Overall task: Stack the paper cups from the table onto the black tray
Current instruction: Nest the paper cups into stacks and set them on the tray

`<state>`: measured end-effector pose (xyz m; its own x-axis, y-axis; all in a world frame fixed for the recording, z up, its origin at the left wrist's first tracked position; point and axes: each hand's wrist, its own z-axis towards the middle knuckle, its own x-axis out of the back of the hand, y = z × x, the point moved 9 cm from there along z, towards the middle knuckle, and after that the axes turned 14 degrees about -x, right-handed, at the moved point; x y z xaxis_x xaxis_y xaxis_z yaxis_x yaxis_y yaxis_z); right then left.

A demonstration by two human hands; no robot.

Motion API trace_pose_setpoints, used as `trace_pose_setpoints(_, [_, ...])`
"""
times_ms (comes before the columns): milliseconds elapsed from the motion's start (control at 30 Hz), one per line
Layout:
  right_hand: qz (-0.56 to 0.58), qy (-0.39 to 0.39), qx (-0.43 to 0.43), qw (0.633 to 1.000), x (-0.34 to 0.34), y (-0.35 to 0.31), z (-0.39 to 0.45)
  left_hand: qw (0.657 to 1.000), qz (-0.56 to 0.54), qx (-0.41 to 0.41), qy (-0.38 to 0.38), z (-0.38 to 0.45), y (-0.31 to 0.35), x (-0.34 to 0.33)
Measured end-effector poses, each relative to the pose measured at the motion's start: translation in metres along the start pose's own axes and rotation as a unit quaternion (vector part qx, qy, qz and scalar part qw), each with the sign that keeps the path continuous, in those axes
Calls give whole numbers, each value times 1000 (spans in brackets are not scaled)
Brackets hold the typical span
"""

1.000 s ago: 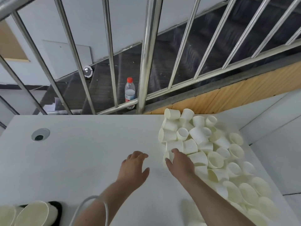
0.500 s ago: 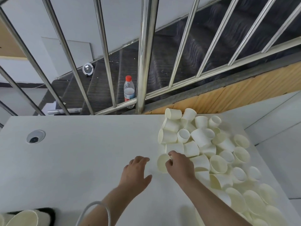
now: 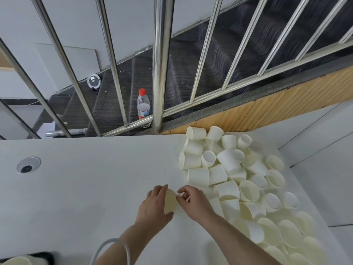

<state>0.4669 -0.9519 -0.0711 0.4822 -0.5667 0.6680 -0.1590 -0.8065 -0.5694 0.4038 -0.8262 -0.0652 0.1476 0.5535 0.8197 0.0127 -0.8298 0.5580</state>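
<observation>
A heap of several cream paper cups (image 3: pixel 236 175) lies tumbled on the right side of the white table (image 3: pixel 86 188). One paper cup (image 3: pixel 170 201) is held between both hands just left of the heap, its mouth turned toward me. My left hand (image 3: pixel 154 205) wraps its left side and my right hand (image 3: pixel 193 201) pinches its right rim. The black tray (image 3: pixel 44 256) shows as a sliver at the bottom left corner, with a stacked cup (image 3: pixel 15 261) on it, mostly cut off by the frame.
A steel railing (image 3: pixel 159 73) runs along the table's far edge, with dark stairs behind it. A plastic bottle with a red cap (image 3: pixel 143 106) stands on a stair. A round cable hole (image 3: pixel 28 165) sits in the table at left. A white cable (image 3: pixel 112 245) loops over my left forearm.
My right hand pulled one cup out of the heap toward the left. My left hand, open a second ago, has closed onto that cup.
</observation>
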Motion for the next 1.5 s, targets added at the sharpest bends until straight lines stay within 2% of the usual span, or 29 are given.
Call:
trace_pose_setpoints(133, [39,177,-57,982,51,19,11,1000,0,17,23,-1,-16,12])
trace_pose_setpoints(233, [71,230,-126,962,79,40,22,999,-9,20,30,0,-23,17])
trace_pose_setpoints(367, [93,211,-191,954,82,58,35,999,-17,6,28,3,-22,16])
trace_pose_setpoints(533, [113,171,-203,957,69,60,48,999,-16,-4,30,5,-17,15])
trace_pose_setpoints(1000, [202,23,-145,968,46,34,44,999,-19,2,40,6,-21,16])
trace_pose_setpoints(1100, [140,23,-101,985,45,27,40,999,-19,5,43,5,-22,17])
trace_pose_setpoints(1200, [9,88,9,996,51,10,28,999,-18,13,48,4,-24,19])
trace_pose_setpoints(1267, [-96,122,87,984,48,-4,17,999,-16,17,48,4,-25,20])
trace_pose_setpoints(1333, [-180,124,142,965,36,-13,8,999,-14,18,46,4,-24,19])
trace_pose_setpoints(1500, [-250,120,227,934,16,-24,-4,999,-9,13,37,4,-23,17])
